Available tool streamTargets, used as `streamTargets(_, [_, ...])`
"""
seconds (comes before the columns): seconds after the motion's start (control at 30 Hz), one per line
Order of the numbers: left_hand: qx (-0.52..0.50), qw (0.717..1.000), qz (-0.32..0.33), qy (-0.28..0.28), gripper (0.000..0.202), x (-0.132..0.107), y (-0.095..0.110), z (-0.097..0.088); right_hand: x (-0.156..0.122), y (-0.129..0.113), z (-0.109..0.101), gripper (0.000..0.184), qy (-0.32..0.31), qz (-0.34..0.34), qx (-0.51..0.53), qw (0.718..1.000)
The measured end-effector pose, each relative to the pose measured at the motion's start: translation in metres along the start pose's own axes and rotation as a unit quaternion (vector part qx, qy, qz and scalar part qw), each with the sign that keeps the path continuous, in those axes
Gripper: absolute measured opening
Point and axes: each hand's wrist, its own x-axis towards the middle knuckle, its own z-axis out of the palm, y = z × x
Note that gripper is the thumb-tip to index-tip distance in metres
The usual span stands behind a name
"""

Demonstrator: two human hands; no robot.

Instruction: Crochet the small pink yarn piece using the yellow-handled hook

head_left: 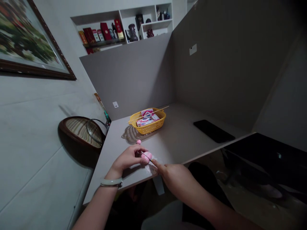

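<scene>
While a thin dark stick (144, 155) is held by the curled, closed fingers of the left hand (127, 158), a small pink ball (138, 141) is seen just beyond them. A pink lump (147, 156) is carried on the stick, over white tissue (151, 167), and is touched by an extended fingertip of the right hand (171, 176); that hand's other fingers cannot be made out. Farther past the fingers, boxes (145, 122) are held in a yellow basket (150, 129).

The one head-worn camera is looking forward and down from just behind the near edge of the bench (168, 140), close above the left hand (128, 158) and right hand (175, 179). It is facing the far corner between the grey partitions (134, 80), with the wall (40, 127) running along the left.
</scene>
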Motion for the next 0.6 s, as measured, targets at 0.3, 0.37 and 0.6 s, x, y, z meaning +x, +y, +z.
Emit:
streamTargets(0.3, [-0.015, 1.000, 0.002, -0.011, 0.045, 0.001, -0.002, 0.000, -0.014, 0.006, -0.013, 0.059, -0.001, -0.010, 0.014, 1.000])
streamTargets(0.37, [-0.004, 1.000, 0.001, -0.006, 0.046, 0.002, -0.003, 0.000, -0.002, 0.002, -0.010, 0.061, -0.021, -0.004, -0.007, 1.000])
streamTargets(0.6, [-0.028, 0.999, -0.002, -0.017, 0.047, 0.000, -0.002, 0.000, -0.012, 0.008, -0.018, 0.056, -0.049, -0.009, 0.017, 0.999])
